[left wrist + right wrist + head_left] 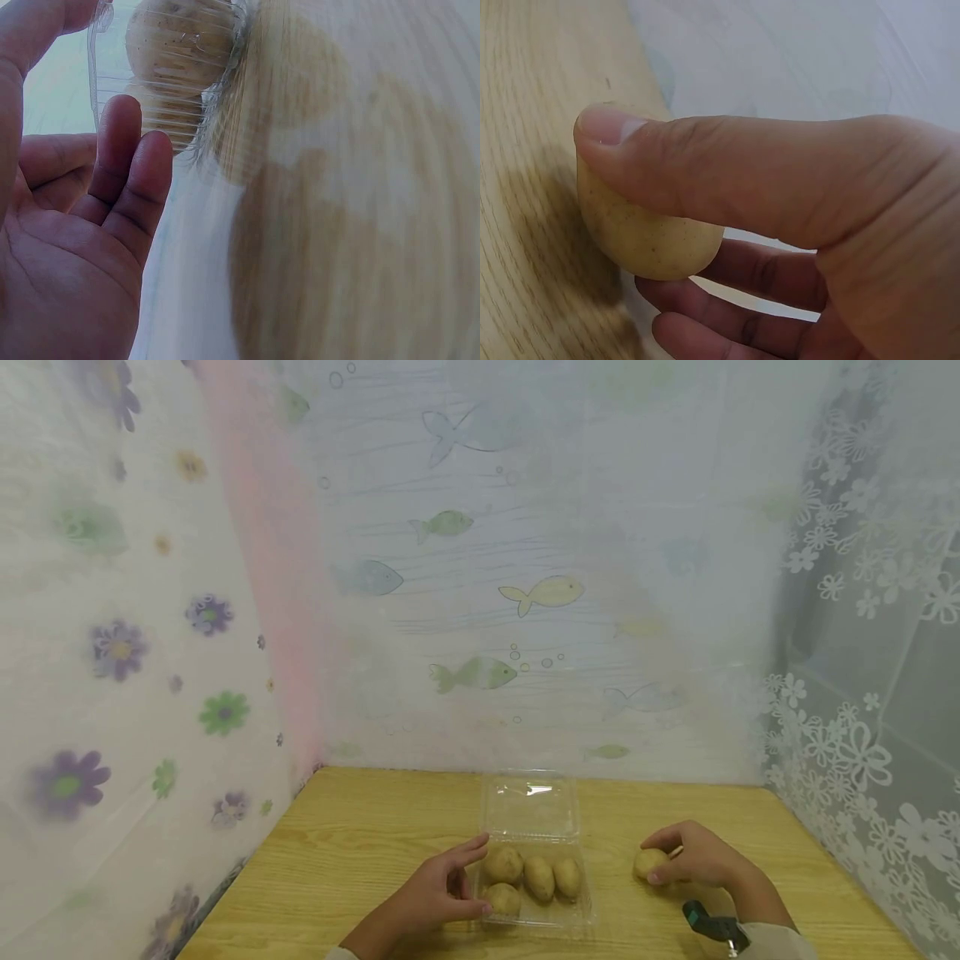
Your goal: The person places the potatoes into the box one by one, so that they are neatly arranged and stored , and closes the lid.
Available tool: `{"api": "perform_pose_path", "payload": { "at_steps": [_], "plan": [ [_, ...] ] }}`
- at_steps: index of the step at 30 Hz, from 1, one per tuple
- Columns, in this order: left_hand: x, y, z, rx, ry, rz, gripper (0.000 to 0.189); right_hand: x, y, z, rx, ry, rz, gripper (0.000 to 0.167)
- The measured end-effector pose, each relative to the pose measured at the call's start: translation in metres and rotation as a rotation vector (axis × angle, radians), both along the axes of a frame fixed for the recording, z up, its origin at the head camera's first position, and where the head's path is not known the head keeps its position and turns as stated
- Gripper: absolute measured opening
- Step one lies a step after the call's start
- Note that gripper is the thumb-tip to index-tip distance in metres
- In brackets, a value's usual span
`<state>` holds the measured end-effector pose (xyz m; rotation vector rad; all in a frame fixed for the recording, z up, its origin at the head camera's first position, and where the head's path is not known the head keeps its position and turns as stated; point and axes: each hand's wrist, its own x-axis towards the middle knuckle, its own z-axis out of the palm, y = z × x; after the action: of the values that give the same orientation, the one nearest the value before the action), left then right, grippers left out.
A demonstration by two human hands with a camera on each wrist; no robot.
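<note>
A clear plastic clamshell container (534,917) lies on the table with its lid (531,806) folded back. Inside it are several potatoes (538,878). My left hand (442,889) holds the container's left side, thumb toward the front and index finger toward the hinge. In the left wrist view, two fingertips (120,124) lie against the ribbed wall, with potatoes (180,45) showing through the plastic. To the right of the container, my right hand (697,856) grips a single potato (649,240) between thumb and fingers, close over the table.
The wood-grain table (375,827) is bordered by a fish-print curtain (540,710) at the back and flower-print sheets on both sides. A dark strap-like piece (708,925) sits at the right wrist.
</note>
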<state>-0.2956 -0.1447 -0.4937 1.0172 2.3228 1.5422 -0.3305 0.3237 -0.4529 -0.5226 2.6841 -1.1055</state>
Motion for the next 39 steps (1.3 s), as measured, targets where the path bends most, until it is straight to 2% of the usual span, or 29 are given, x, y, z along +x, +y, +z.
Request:
{"api": "perform_pose_path", "payload": {
  "at_steps": [21,39],
  "plan": [
    [0.0,0.0,0.0,0.003,-0.009,0.008,0.085,0.004,-0.014,0.016,0.055,0.088,-0.009,0.052],
    [0.0,0.0,0.0,0.012,-0.018,-0.004,0.085,0.012,-0.031,0.036,0.041,0.09,0.006,0.052]
  ]
}}
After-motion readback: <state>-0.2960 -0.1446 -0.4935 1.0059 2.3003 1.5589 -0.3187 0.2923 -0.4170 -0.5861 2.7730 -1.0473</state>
